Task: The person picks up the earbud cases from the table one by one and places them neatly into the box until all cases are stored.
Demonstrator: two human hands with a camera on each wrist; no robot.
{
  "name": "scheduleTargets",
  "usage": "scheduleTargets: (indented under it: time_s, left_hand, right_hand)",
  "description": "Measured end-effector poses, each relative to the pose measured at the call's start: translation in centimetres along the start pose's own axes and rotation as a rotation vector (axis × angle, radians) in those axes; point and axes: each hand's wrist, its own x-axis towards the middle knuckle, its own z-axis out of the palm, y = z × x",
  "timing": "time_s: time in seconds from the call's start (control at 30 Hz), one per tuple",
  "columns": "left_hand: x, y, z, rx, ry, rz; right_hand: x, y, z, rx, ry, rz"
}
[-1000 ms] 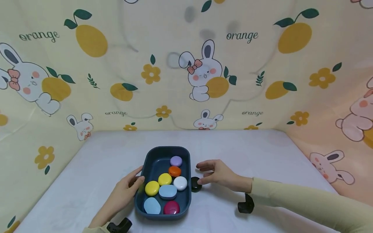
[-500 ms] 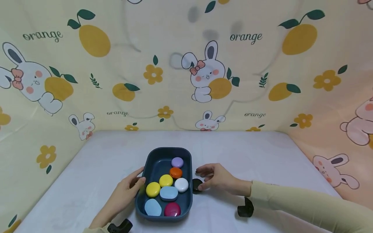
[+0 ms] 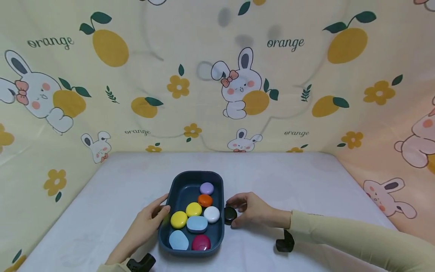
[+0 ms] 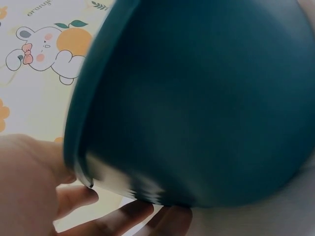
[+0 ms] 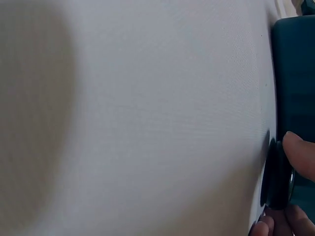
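A dark blue rounded tray (image 3: 163, 241) stands on the white-covered table. In it lie several glossy pieces, among them a purple one (image 3: 206, 188), an orange one (image 3: 205, 200), a white one (image 3: 211, 214) and a dark red one (image 3: 201, 242). My left hand (image 3: 147, 223) holds the tray's left side, thumb at the rim; the left wrist view shows fingers (image 4: 128, 216) along its outer wall. Against the tray's right side sits a glossy black disc (image 3: 230, 215). My right hand (image 3: 255, 210) grips it between thumb and fingers, as the right wrist view shows, thumb (image 5: 301, 155) at its edge.
A cloth (image 3: 190, 45) printed with rabbits and oranges hangs behind and at both sides. The table's white cover (image 3: 289, 181) stretches around the tray. Black wrist cameras (image 3: 285, 241) sit on both sleeves.
My right hand has moved slightly nearer the tray, and its thumb and fingers have closed around the black disc. My left hand stays on the tray. The head view has shifted a little.
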Motion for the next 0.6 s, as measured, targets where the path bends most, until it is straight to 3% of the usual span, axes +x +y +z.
scheduleTargets:
  time_s: [0.37,0.6]
  left_hand:
    - [0.18,-0.07,0.11,-0.004,0.0,-0.005]
    - [0.12,-0.18,0.06,-0.007,0.002,0.009]
  right_hand:
    - [0.29,0.38,-0.02,-0.082,-0.027,-0.031]
    - [0.12,-0.12,-0.65,-0.038,-0.007,-0.015]
